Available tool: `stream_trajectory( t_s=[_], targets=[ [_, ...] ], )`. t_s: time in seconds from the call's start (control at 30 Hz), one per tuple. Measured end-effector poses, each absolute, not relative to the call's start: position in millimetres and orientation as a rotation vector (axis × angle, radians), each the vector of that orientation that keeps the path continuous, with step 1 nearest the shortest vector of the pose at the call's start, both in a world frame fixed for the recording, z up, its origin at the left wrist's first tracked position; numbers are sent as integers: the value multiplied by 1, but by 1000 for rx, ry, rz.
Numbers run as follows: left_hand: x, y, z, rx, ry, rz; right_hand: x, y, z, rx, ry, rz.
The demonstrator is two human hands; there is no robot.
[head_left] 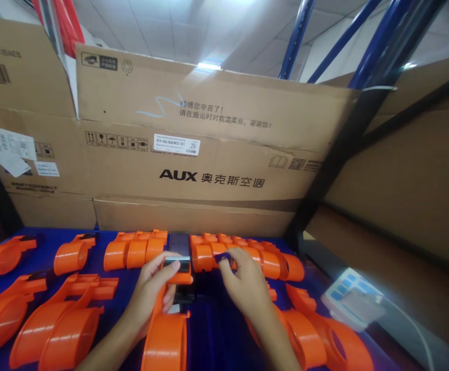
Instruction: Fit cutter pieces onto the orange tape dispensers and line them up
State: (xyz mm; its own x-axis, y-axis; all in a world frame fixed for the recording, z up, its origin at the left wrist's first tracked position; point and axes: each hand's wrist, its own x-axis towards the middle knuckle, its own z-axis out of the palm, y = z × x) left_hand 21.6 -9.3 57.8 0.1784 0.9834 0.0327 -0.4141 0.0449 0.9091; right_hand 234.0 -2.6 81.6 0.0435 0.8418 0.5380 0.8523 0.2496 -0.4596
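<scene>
My left hand (150, 283) is closed around the upper end of an orange plastic tape dispenser (165, 337), with the thumb on top. A dark plate with a silvery toothed edge (178, 263) lies across that end. The dispenser's rounded body hangs toward me, below the hand. My right hand (243, 275), to the right and apart from the dispenser, pinches a small dark blue piece (222, 256) between thumb and fingers. Its exact kind cannot be made out. Just beyond my left hand sits a dark box-like piece (179, 242), partly hidden.
Orange dispensers stand in rows on the blue tabletop (127, 293), at left (69, 257) and right (270, 263). Behind them rises a cardboard wall (209, 149). A white device with blue keys and a cable (351, 296) is at right, beside a dark rack post (325, 170).
</scene>
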Motion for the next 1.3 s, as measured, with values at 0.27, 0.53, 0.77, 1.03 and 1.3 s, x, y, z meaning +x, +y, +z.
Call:
stream_trajectory(
  t_s=[0.27,0.53,0.77,1.03,1.3],
  targets=[
    [25,-10,57,1019,802,1240,241,-7,73,-1926,-2068,-8],
    [23,-3,50,1026,851,1209,241,-2,76,-1989,-1971,9],
    [23,-1,49,1048,904,1198,219,-12,81,-1195,-1866,181],
    [23,0,49,1095,876,1210,200,-18,78,-958,-2015,241],
    [-3,9,62,956,807,1334,223,-4,76,-1145,-1955,37]
  ],
)
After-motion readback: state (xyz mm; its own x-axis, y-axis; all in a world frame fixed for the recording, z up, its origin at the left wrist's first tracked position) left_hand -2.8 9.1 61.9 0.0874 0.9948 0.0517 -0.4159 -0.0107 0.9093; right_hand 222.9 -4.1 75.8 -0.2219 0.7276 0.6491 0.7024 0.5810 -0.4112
